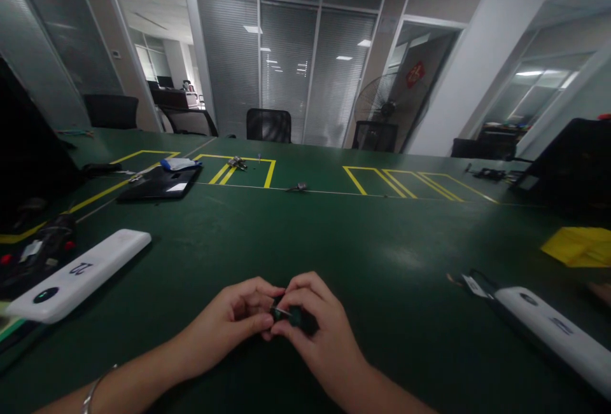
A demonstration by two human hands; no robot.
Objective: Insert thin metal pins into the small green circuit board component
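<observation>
Both hands meet low in my feed, above the near part of the green tabletop [305, 236]. The left hand [241, 312] pinches a small dark piece [282, 311] between its thumb and curled fingers. The right hand [324, 315] pinches in from the other side, thumb lower, forefinger above. A thin bright line, like a metal pin, shows between the grips (too dim at my end to say whether it is one part with the rest).

Step in hand, as I judge it: close two-handed fingertip work, left seemingly steadying, right seemingly adjusting. The next move calls for a firm left pinch and small, patient pressure from the right. Main risk, I'd say, is a slip; fingers hide most of the piece.

Outward now. A white power bank [90, 274], marked what I read as 22, lies off to the left; a second power bank [554, 325] lies to the right, with a folded yellow item [577, 247] farther back. Ahead, a small metal part [300, 187] sits at the table seam; metal pieces [237, 163] lie within a yellow tape outline [272, 174]. To their left, a flat black case (laptop? can't tell) [153, 185] carries a blue-and-white packet [181, 164]. A mesh-backed chair [268, 125] stands at the far edge.
</observation>
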